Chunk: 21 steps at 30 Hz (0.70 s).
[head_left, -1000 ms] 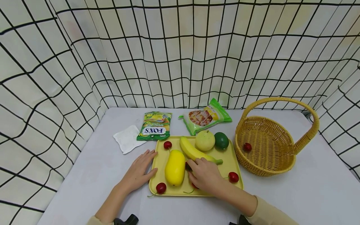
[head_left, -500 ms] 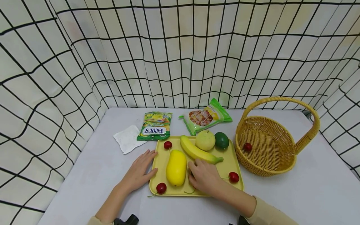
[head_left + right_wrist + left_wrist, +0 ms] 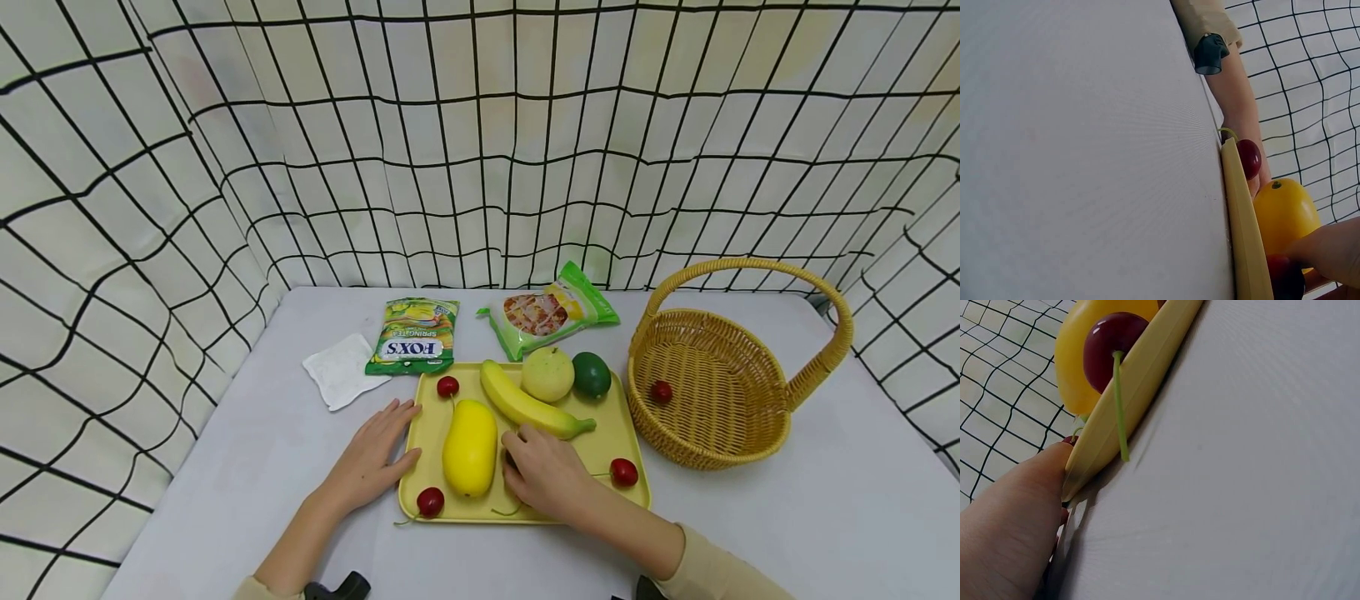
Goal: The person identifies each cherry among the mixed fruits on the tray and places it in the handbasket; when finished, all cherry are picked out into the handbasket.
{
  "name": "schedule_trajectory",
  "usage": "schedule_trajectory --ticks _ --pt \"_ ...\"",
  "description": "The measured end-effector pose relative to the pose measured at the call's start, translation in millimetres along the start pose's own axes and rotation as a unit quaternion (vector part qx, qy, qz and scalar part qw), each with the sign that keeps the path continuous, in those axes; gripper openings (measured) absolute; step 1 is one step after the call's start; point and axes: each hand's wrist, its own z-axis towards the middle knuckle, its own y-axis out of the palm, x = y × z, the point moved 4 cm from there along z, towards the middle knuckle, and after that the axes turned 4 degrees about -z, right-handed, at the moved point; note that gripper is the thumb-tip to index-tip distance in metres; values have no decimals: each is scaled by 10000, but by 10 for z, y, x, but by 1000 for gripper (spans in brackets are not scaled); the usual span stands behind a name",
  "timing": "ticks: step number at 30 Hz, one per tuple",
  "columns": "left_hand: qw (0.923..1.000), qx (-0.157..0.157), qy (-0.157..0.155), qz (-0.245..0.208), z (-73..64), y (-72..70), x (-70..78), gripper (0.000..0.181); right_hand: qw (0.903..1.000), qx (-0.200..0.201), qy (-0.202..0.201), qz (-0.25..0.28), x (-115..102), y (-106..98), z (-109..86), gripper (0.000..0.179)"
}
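My left hand (image 3: 375,454) lies spread at the left rim of the yellow tray (image 3: 596,500), fingertips and thumb touching it. Over the tray's middle, my right hand (image 3: 546,471) has its fingers curled down around a small dark fruit, mostly hidden by them in the head view. Left of these fingers is a yellow papaya-shaped fruit (image 3: 470,448); a banana (image 3: 528,408) lies just beyond the knuckles. In the right wrist view the thumb is beside a red cherry (image 3: 1280,265). Other cherries sit near the tray's corners, one at the front left (image 3: 430,502) and one at the right (image 3: 623,472).
A pale green round fruit (image 3: 547,375) and a dark green one (image 3: 592,375) sit at the tray's back. Behind are a FOX'S candy bag (image 3: 415,333) and a green snack packet (image 3: 551,315). A white cloth (image 3: 341,372) lies left; a wicker basket (image 3: 712,433) holding a cherry (image 3: 661,392) stands right.
My right fingers have closed in around the dark fruit and covered most of it. The papaya-shaped fruit and the banana have shifted slightly. My left hand has stayed in place.
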Motion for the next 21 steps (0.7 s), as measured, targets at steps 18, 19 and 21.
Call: schedule_trajectory --ticks 18,19,21 --pt "9999 -12 118 -26 1 -1 8 59 9998 -73 -7 186 -5 -53 17 12" --pt "9999 -13 107 -27 1 0 7 60 9997 -97 12 202 -3 -62 18 12" --pt "10000 -12 92 -27 1 0 7 60 9996 -137 50 235 4 -84 18 11"
